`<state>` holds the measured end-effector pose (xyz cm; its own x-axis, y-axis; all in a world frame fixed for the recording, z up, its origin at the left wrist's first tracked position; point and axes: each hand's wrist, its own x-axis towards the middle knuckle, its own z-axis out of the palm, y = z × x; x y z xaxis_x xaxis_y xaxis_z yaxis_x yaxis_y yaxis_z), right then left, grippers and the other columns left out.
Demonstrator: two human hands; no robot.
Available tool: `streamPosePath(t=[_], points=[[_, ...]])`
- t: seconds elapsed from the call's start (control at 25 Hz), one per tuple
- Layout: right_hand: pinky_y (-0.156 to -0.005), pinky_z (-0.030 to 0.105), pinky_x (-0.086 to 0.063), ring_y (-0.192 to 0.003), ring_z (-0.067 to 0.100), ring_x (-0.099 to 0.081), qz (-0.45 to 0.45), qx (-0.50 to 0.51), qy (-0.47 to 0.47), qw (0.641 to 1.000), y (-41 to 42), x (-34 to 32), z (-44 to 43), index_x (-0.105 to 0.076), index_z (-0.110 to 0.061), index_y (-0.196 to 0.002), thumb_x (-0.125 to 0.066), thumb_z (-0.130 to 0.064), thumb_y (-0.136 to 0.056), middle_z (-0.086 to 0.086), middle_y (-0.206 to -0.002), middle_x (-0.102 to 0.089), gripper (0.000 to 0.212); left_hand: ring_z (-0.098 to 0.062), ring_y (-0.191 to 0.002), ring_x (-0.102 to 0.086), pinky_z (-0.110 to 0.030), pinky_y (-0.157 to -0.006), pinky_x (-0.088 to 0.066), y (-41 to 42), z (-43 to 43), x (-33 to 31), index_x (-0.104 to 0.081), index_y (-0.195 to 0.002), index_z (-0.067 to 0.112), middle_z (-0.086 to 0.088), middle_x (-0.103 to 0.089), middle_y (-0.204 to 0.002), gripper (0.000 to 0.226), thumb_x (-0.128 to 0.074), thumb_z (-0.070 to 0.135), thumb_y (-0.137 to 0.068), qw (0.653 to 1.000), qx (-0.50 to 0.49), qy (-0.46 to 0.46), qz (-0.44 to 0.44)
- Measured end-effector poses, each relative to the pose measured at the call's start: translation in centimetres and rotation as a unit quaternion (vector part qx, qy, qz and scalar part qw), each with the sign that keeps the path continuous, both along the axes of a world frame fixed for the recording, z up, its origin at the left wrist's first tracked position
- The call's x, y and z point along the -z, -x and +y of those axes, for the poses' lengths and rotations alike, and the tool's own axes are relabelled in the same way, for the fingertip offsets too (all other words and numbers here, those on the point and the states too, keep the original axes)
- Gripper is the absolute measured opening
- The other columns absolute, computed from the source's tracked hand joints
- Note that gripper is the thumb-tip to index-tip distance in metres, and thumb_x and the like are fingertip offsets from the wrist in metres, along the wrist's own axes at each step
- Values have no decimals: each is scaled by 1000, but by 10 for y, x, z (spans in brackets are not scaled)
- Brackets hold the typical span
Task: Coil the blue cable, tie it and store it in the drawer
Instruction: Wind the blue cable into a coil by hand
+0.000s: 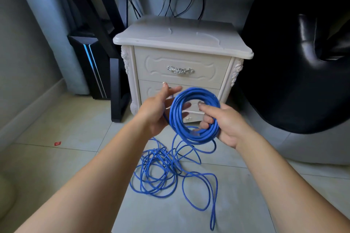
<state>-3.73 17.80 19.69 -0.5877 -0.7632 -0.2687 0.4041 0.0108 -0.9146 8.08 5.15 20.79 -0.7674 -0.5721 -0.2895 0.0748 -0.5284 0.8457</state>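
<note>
Red scrap: a small red scrap (57, 143) lay on the floor (75, 119), well apart from the work.
Computer tower: a black computer tower (91, 66) stood left of the cabinet.
Left hand: the left hand (157, 111) was held out with its fingers spread and loose, squeezing nothing. A strand of the blue cable (175, 111) ran by its palm, most likely so it could feed on the next loop.
Loose loops: the loose loops (161, 157) lay in a messy pile on the floor below the hands, so a lot was left to wind.
Bedside cabinet: the white bedside cabinet (181, 39) stood just behind the hands. Its top drawer (161, 66) and lower drawer (151, 89) were closed, so nothing was put away yet.
Coil: the coil (197, 92) hung in the air between the hands, in front of the lower drawer.
Right hand: the right hand (227, 126) had its fingers and thumb curled round the coil's right side, grasping it so the loops stayed together.
Black seat: a padded black seat (303, 81) filled the right side.
</note>
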Motion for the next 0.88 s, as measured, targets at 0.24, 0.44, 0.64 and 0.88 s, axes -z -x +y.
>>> streamPosePath(t=[0.24, 0.44, 0.64, 0.88], points=[[-70, 59, -56, -44, 20, -43, 221, -20, -126, 967, 1, -2, 3, -59, -17, -96, -64, -15, -92, -2, -47, -39, 7, -15, -65, -62, -36, -71, -56, -4, 12, -1, -67, -106, 16, -3, -66, -84, 47, -62, 55, -81, 976, 130, 158, -67], [-73, 43, -60, -46, 16, -58, 318, -17, -173, 932, -4, -2, 5, -44, -34, -131, -65, -29, -91, -1, -48, -55, 46, -13, -51, -46, -38, -66, -55, -5, 11, 2, -59, -112, 14, 4, -47, -58, 26, -68, 25, -90, 955, 126, 264, -54], [-71, 34, -56, -51, 11, -59, 386, -45, -163, 907, -13, -13, 11, -26, -55, -144, -58, -16, -92, -2, -49, -59, 73, -16, -48, -47, -46, -75, -56, -11, 9, -6, -56, -82, 11, 6, -50, -51, 19, -72, 1, -83, 929, 191, 308, -71], [-71, 32, -55, -51, 13, -60, 424, -65, -121, 895, -18, -18, 12, -45, -58, -130, -55, -5, -88, 1, -54, -60, 68, -17, -51, -55, -50, -85, -50, -18, 4, -7, -66, -89, 15, 1, -57, -56, 17, -78, 9, -78, 929, 242, 268, -75]])
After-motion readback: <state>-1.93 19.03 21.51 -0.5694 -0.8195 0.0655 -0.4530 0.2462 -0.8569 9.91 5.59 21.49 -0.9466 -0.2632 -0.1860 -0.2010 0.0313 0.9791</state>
